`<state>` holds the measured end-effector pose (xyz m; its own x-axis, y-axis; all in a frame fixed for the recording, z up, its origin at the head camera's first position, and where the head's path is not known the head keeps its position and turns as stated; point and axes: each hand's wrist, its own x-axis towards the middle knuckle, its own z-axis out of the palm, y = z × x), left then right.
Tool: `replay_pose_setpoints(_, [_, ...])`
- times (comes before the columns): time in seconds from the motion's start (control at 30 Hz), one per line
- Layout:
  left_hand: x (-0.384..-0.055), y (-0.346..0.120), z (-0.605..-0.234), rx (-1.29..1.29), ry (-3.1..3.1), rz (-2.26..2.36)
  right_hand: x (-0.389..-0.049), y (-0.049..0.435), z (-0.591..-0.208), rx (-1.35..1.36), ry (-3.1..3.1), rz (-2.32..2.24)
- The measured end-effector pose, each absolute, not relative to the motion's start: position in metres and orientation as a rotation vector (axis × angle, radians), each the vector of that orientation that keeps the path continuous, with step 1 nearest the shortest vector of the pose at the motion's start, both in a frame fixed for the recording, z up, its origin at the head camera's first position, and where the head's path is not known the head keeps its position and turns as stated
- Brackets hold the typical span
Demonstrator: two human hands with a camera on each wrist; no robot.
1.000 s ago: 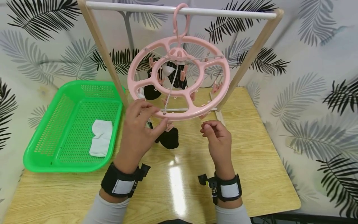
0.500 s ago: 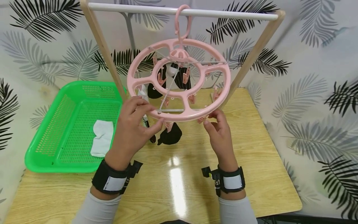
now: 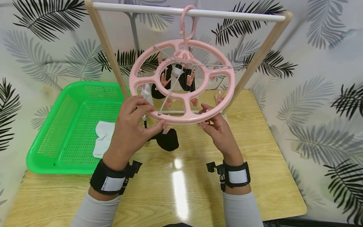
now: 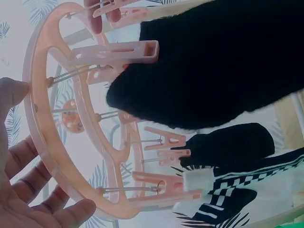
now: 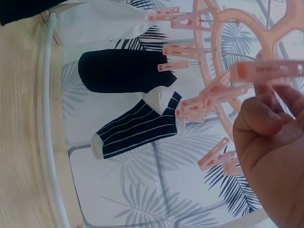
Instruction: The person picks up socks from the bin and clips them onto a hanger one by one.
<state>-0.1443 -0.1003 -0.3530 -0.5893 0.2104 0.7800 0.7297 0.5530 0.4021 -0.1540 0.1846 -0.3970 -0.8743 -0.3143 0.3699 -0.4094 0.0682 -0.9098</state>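
Observation:
A pink round clip hanger [image 3: 181,119] hangs by its hook from a white rail. My left hand [image 3: 124,126] grips its front left rim, thumb on the near side and fingers behind. At the front right, under the rim, my right hand [image 3: 222,134] pinches a pink clothes peg [image 5: 270,70] that has no sock in it. Clipped nearest the left hand is a black sock [image 4: 213,71]. Other pegs hold a checkered sock [image 4: 237,185], a plain black sock [image 5: 121,71], a striped sock [image 5: 140,128] and a white sock [image 5: 102,21].
A green basket [image 3: 32,151] stands at the left of the wooden table [image 3: 255,176] with a white sock [image 3: 104,135] inside. The rack's white rail [image 3: 232,15] and wooden posts [image 3: 107,47] frame the hanger. Behind is a leaf-patterned wall covering [image 3: 306,94].
My right hand has come up and left from apart to the peg under the rim. The hanger has turned slightly, and my left hand has shifted a little left with its rim.

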Motion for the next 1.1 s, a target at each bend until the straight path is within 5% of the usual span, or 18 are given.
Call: replay_pose_setpoints(1.1, [-0.147,-0.111,-0.355,-0.779,-2.099,-0.976,-0.135,0.175,-0.405,0.706,-1.956,2.174])
